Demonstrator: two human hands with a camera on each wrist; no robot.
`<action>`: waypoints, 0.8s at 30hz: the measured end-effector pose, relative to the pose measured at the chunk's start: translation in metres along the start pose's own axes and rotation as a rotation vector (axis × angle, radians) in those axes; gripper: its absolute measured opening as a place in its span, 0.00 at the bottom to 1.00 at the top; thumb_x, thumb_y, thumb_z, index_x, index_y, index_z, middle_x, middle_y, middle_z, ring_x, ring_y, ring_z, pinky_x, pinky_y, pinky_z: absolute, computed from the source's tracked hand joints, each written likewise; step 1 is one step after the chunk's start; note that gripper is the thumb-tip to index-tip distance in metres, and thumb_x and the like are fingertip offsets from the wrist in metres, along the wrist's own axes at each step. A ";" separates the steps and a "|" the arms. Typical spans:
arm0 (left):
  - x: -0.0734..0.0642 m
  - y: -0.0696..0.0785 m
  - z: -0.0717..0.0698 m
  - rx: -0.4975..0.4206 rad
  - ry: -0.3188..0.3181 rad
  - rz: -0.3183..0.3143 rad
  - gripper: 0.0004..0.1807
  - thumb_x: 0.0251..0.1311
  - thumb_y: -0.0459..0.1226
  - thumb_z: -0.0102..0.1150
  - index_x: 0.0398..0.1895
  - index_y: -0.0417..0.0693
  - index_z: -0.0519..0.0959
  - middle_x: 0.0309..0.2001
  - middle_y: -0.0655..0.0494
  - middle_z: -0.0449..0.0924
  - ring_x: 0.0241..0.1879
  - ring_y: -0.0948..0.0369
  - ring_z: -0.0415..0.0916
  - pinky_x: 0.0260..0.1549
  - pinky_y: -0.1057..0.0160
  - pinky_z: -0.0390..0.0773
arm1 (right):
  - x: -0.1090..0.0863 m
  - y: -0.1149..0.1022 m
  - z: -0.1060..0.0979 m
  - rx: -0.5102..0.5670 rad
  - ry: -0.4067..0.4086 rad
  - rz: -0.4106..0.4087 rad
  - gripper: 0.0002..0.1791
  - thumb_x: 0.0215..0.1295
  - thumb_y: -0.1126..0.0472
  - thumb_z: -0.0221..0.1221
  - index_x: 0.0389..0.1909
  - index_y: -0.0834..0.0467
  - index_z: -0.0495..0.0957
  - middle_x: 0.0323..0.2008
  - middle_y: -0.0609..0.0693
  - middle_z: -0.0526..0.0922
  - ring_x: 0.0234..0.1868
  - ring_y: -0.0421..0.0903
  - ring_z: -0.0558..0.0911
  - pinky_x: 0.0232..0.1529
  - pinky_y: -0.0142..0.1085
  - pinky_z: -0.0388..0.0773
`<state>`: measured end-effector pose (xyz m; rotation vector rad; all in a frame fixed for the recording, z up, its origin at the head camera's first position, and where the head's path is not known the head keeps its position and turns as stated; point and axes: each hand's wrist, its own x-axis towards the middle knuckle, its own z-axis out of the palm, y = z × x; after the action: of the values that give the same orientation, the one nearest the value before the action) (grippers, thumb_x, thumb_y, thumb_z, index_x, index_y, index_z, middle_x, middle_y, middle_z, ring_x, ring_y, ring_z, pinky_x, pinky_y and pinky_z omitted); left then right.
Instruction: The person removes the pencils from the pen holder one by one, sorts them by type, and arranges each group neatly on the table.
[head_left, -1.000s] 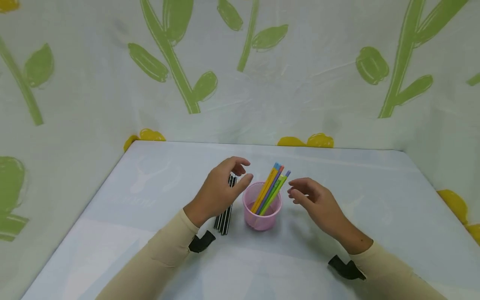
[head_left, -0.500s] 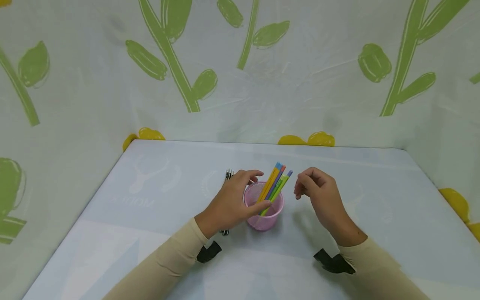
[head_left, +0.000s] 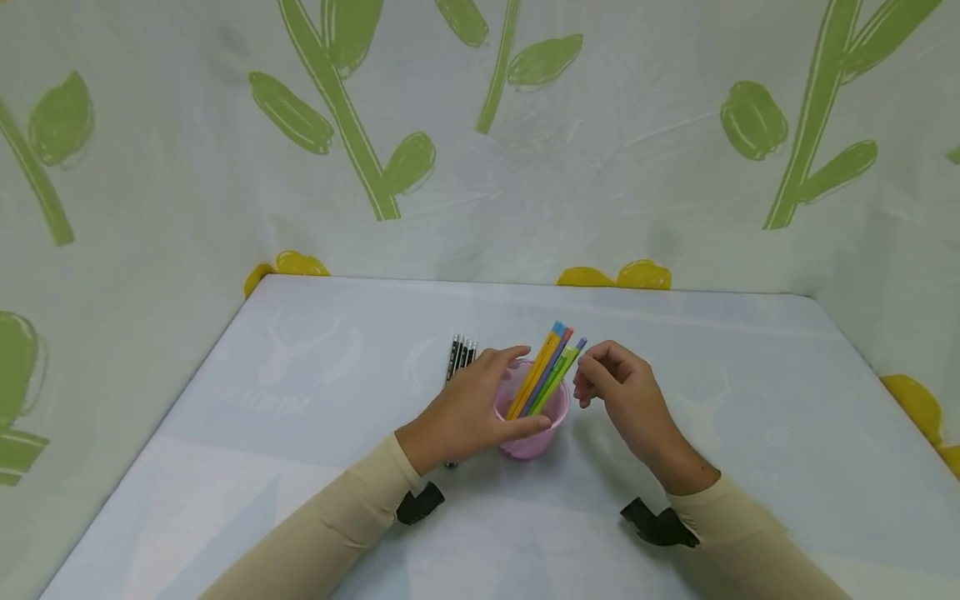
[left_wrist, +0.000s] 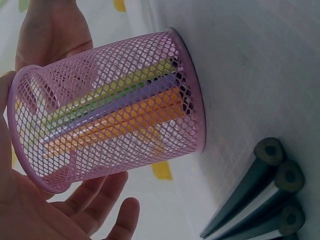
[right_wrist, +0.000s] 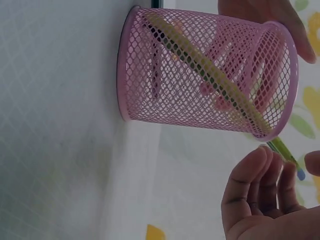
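A pink mesh pencil cup (head_left: 527, 447) stands upright on the table, holding several coloured pencils (head_left: 542, 375) in yellow, purple and green that lean right. My left hand (head_left: 465, 414) holds the cup near its rim from the left, thumb across the front, fingers round the back. Close to the pencils' upper ends is my right hand (head_left: 628, 400), fingers loosely curled with nothing held. In the right wrist view its fingers (right_wrist: 241, 187) lie just beside the rim, near a blue-tipped green pencil (right_wrist: 284, 149). Several black pencils (head_left: 457, 354) lie left of the cup, partly hidden by my left hand.
The white table (head_left: 360, 350) has faint printed patterns. A pale backdrop (head_left: 637, 175) with green leaves and yellow flowers surrounds its back and sides. Black bands (head_left: 658, 527) show at both wrists.
My left hand has moved right, off the black pencils and onto the cup. My right hand's fingers have curled in more, and it has shifted slightly, ending beside the pencil tops.
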<state>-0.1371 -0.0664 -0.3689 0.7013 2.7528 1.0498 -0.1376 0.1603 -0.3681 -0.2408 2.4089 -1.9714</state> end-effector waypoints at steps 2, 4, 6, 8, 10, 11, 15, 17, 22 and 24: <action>0.000 0.000 0.000 -0.006 -0.019 -0.006 0.51 0.51 0.67 0.65 0.75 0.58 0.59 0.60 0.57 0.71 0.52 0.60 0.74 0.54 0.56 0.78 | 0.000 0.001 0.001 -0.002 -0.012 0.017 0.16 0.76 0.57 0.53 0.44 0.70 0.70 0.31 0.53 0.78 0.31 0.45 0.79 0.35 0.34 0.83; 0.000 -0.001 0.000 -0.015 -0.040 -0.022 0.52 0.51 0.68 0.65 0.76 0.59 0.58 0.61 0.57 0.71 0.54 0.61 0.74 0.54 0.55 0.78 | 0.000 0.002 0.002 -0.008 -0.022 0.034 0.17 0.75 0.56 0.54 0.46 0.69 0.71 0.33 0.54 0.78 0.32 0.45 0.80 0.36 0.35 0.83; 0.000 -0.002 0.001 -0.035 -0.057 -0.033 0.53 0.49 0.68 0.66 0.76 0.60 0.57 0.62 0.59 0.71 0.56 0.61 0.74 0.55 0.55 0.78 | 0.000 0.001 0.003 -0.016 -0.028 0.046 0.16 0.75 0.55 0.56 0.47 0.67 0.72 0.34 0.55 0.78 0.33 0.45 0.80 0.36 0.34 0.83; 0.000 -0.003 0.001 -0.071 -0.071 -0.035 0.54 0.49 0.68 0.67 0.76 0.62 0.56 0.63 0.61 0.70 0.60 0.62 0.73 0.57 0.54 0.78 | 0.000 0.001 0.004 -0.027 -0.033 0.046 0.16 0.74 0.54 0.57 0.47 0.65 0.73 0.35 0.56 0.78 0.33 0.45 0.79 0.36 0.34 0.83; -0.001 -0.004 0.001 -0.120 -0.083 -0.038 0.54 0.48 0.66 0.69 0.75 0.63 0.55 0.63 0.62 0.70 0.61 0.62 0.71 0.58 0.54 0.77 | -0.001 0.001 0.006 -0.039 -0.038 0.040 0.15 0.73 0.55 0.58 0.47 0.64 0.73 0.36 0.57 0.77 0.33 0.46 0.79 0.35 0.33 0.82; -0.001 -0.005 0.001 -0.146 -0.088 -0.039 0.54 0.48 0.65 0.70 0.75 0.63 0.55 0.62 0.62 0.70 0.61 0.62 0.71 0.58 0.54 0.77 | -0.001 0.002 0.007 -0.048 -0.040 0.037 0.15 0.73 0.55 0.58 0.47 0.64 0.73 0.37 0.57 0.77 0.32 0.46 0.79 0.35 0.33 0.82; -0.002 -0.006 0.001 -0.201 -0.107 -0.054 0.54 0.48 0.63 0.72 0.75 0.63 0.54 0.62 0.61 0.69 0.62 0.61 0.71 0.58 0.53 0.77 | -0.001 0.004 0.010 -0.091 -0.042 0.038 0.15 0.72 0.54 0.60 0.46 0.63 0.75 0.37 0.57 0.77 0.31 0.45 0.78 0.34 0.34 0.81; -0.001 -0.006 0.001 -0.209 -0.111 -0.048 0.54 0.48 0.62 0.72 0.75 0.62 0.54 0.63 0.60 0.69 0.61 0.61 0.71 0.58 0.53 0.77 | -0.001 0.004 0.011 -0.113 -0.037 0.040 0.15 0.71 0.54 0.60 0.45 0.62 0.75 0.37 0.57 0.78 0.30 0.45 0.78 0.35 0.36 0.81; 0.001 -0.007 0.001 -0.215 -0.113 -0.022 0.53 0.49 0.61 0.73 0.75 0.60 0.55 0.63 0.59 0.69 0.60 0.61 0.72 0.57 0.55 0.77 | -0.002 0.005 0.011 -0.152 -0.019 0.033 0.14 0.71 0.53 0.61 0.42 0.62 0.75 0.35 0.56 0.78 0.30 0.46 0.79 0.35 0.37 0.81; 0.002 -0.007 0.001 -0.218 -0.116 -0.022 0.53 0.49 0.61 0.72 0.75 0.60 0.55 0.63 0.59 0.69 0.61 0.61 0.72 0.57 0.54 0.78 | -0.002 0.005 0.011 -0.165 -0.015 0.022 0.14 0.71 0.53 0.61 0.41 0.62 0.76 0.35 0.56 0.78 0.30 0.47 0.79 0.34 0.37 0.81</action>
<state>-0.1409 -0.0693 -0.3745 0.6747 2.4946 1.2390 -0.1351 0.1504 -0.3755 -0.2296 2.5552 -1.7574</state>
